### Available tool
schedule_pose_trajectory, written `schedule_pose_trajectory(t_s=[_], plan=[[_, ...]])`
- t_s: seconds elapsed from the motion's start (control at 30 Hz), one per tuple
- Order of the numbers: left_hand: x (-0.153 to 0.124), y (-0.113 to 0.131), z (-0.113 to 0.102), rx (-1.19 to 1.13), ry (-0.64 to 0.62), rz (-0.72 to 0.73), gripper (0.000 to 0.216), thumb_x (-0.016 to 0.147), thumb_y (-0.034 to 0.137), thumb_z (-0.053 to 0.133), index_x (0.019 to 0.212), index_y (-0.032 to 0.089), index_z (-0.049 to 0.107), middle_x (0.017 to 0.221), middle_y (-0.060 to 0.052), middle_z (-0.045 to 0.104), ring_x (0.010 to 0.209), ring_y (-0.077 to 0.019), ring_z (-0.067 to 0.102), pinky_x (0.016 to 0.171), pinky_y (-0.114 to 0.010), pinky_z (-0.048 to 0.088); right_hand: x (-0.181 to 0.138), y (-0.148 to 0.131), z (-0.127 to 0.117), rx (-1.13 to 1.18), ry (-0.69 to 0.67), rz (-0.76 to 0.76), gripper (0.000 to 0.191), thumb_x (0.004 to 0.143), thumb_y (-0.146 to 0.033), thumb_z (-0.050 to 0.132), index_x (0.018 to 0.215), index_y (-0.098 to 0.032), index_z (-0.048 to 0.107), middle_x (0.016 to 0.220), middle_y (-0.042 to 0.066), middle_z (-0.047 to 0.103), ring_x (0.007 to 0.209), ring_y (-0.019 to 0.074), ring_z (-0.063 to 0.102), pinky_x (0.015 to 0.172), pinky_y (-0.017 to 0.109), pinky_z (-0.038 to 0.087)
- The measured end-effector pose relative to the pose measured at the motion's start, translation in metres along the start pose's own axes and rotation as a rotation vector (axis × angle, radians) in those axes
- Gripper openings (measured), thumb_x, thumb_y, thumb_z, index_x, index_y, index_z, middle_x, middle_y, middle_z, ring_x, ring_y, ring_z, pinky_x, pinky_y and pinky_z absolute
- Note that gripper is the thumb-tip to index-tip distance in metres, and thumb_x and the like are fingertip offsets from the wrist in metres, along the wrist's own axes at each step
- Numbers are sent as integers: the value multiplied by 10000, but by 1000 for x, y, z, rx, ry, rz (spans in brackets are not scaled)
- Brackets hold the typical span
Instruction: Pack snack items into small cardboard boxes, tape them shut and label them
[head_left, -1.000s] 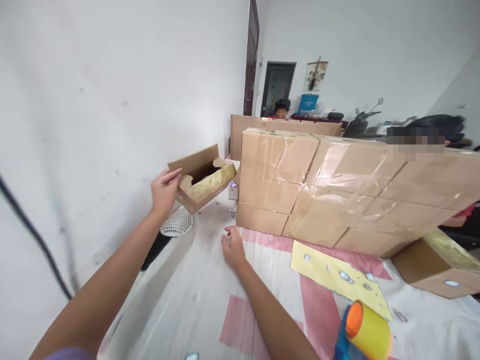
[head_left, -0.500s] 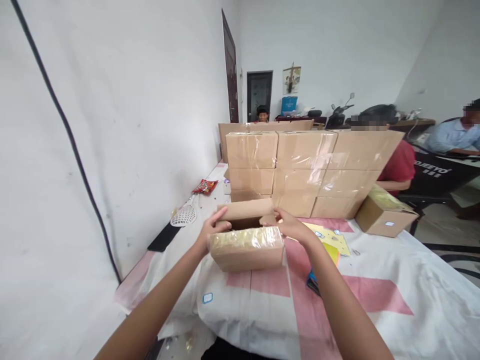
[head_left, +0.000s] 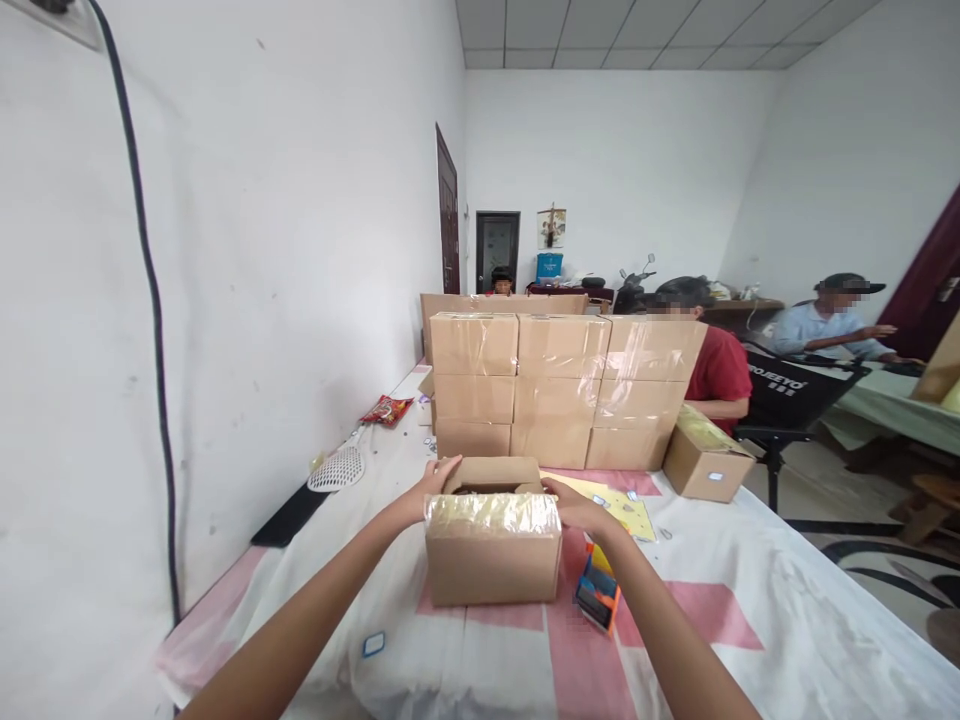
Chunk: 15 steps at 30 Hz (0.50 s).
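A small cardboard box (head_left: 493, 568) stands on the cloth-covered table in front of me, its top open and clear tape shining along its near upper edge. My left hand (head_left: 429, 492) grips its left side, with fingertips at the raised far flap (head_left: 491, 470). At the right rim my right hand (head_left: 574, 506) is closed around the side of the same box, its fingertips partly hidden. The box's inside is dark and I cannot make out what is in it. Just right of it lies a blue and orange packet (head_left: 598, 590).
Taped cardboard boxes (head_left: 559, 395) form a wall behind. Another box (head_left: 707, 458) sits at the right edge, near a yellow sheet (head_left: 626, 508). A white slotted paddle (head_left: 337, 470), a red snack packet (head_left: 387, 410) and a black slab (head_left: 289, 512) lie left. Several people sit beyond.
The view has tilted up, so more ceiling shows. The box, tilted before, now stands level on the table with both hands still on it. The blue and orange packet is more exposed.
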<state>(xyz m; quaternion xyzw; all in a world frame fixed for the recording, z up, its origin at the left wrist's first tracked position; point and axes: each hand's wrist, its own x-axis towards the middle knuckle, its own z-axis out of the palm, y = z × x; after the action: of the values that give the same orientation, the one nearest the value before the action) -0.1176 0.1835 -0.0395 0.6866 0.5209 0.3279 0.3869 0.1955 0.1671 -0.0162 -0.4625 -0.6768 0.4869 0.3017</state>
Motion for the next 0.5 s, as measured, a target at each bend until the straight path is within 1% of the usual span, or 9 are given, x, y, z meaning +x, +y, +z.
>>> schedule_pose_trajectory(t_s=[0.07,0.13,0.17,0.23,0.3,0.37,0.43,0.5], plan=[[-6,5,-4,-34,-10,-40,919,674,351,747,1526,282,410,1561,-130,337,1407,-348,415,1152,-431,375,3,6,0,17,-13,-40,465,679,-325,761,1114,-170,708,1107,91,743,959,247,690,845,350,545],[-13,9,-9,-85,-35,-111,890,716,326,677,1548,314,359,1566,-121,364,1301,-328,529,996,-407,507,6,11,2,18,0,-26,474,677,-336,776,1117,-174,702,1118,94,744,987,261,692,855,362,547],[-17,11,-13,-112,-49,-146,896,721,308,652,1557,328,331,1561,-118,385,1248,-316,571,915,-384,541,7,12,3,12,15,-14,466,675,-341,780,1101,-171,702,1098,94,748,971,264,695,836,361,550],[-24,13,-21,-166,-72,-192,915,716,274,616,1568,336,289,1534,-110,437,1193,-289,610,829,-339,553,8,11,6,-9,45,-14,418,664,-336,782,1034,-159,705,1025,90,758,914,262,695,791,349,547],[-30,12,-27,-263,-88,-227,932,707,259,623,1570,311,277,1466,-106,520,1156,-262,631,814,-309,539,7,8,7,-31,79,-27,378,641,-312,784,976,-155,701,961,76,756,882,258,683,765,330,533],[-35,9,-30,-391,-90,-273,960,697,270,682,1568,272,279,1355,-103,612,1078,-240,662,802,-293,521,4,6,5,-32,137,1,344,649,-308,769,953,-166,695,936,60,748,879,250,674,749,311,519],[-38,2,-29,-503,-76,-307,1002,674,290,761,1559,249,293,1278,-97,660,1025,-229,676,798,-285,510,-2,7,2,31,194,75,297,704,-352,722,951,-188,688,943,45,736,864,232,668,715,295,511],[-40,-6,-25,-568,-56,-302,1024,659,310,811,1548,245,309,1294,-99,656,1036,-229,675,817,-284,509,-8,14,-1,181,226,150,261,751,-391,659,944,-216,679,952,30,721,818,208,661,656,277,505]])
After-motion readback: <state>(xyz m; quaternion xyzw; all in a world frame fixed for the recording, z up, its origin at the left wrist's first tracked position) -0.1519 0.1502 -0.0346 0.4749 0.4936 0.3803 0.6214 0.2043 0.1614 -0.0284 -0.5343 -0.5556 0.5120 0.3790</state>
